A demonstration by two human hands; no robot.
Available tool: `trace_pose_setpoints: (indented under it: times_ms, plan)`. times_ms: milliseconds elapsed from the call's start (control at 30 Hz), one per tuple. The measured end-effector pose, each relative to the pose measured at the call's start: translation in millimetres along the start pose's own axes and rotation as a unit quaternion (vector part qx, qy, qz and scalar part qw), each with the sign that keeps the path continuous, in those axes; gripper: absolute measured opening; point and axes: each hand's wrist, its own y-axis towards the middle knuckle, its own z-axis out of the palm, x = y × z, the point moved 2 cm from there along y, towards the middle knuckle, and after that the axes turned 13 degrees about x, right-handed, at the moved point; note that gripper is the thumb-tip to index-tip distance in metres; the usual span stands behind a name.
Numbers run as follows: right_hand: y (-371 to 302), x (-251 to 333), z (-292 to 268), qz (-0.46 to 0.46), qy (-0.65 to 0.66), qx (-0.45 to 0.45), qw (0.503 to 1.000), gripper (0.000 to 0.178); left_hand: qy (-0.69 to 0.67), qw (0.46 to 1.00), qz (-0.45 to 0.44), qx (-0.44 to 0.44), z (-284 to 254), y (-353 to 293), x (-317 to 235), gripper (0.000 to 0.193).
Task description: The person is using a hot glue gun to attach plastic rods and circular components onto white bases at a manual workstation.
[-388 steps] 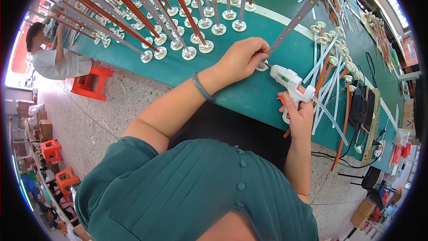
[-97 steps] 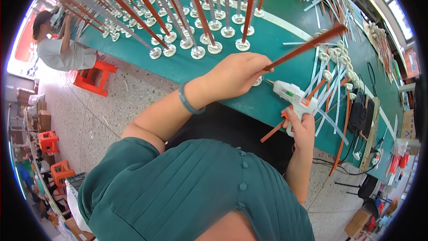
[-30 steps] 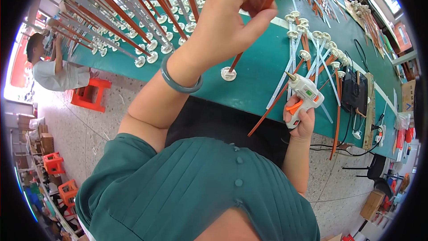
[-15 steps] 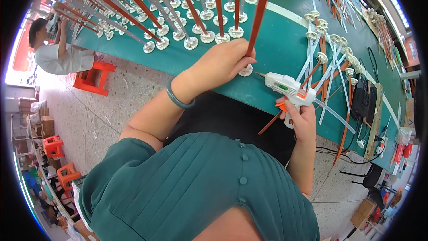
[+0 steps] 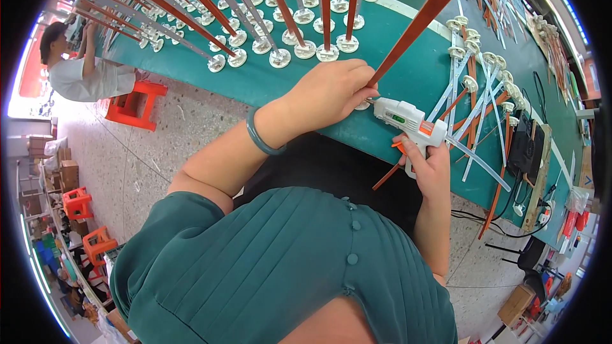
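Observation:
My left hand [image 5: 344, 88] is closed round the lower end of a reddish-brown strip [image 5: 421, 22], which stands up tilted to the right. Below my fingers, a round white base [image 5: 362, 106] on the table shows only in part. My right hand [image 5: 426, 164] grips a white hot glue gun [image 5: 403, 114] by its handle, forefinger at the orange trigger. A translucent glue stick [image 5: 479, 164] sticks out of the gun's back. The nozzle points left, right beside the base and my left fingertips; whether it touches is hidden.
Several upright strips on round white bases [image 5: 279, 58] cover the green table [image 5: 255, 86] at the far left. Loose strips with bases [image 5: 477, 114] lie in a pile on the right, near a black box [image 5: 526, 146]. A co-worker [image 5: 86, 79] sits at left on a red stool [image 5: 137, 105].
The glue gun's nozzle has come up to the base at my left fingertips. The strip in my left hand now leans further right. The whole view has shifted slightly.

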Motion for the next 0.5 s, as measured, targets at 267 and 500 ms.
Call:
trace_pose_setpoints:
  times_ms: [267, 500]
  plan:
    - [0.8, 2.0, 1.3, 0.001, -0.013, -0.002, 1.000, 0.025, -0.007, 1.000, -0.017, 0.000, 0.3, -0.1, 0.3, 0.008]
    - [2.2, 4.8, 4.4, 0.000, -0.012, -0.009, 1.000, 0.026, -0.012, 1.000, -0.013, -0.002, -1.1, -0.1, -1.0, 0.013]
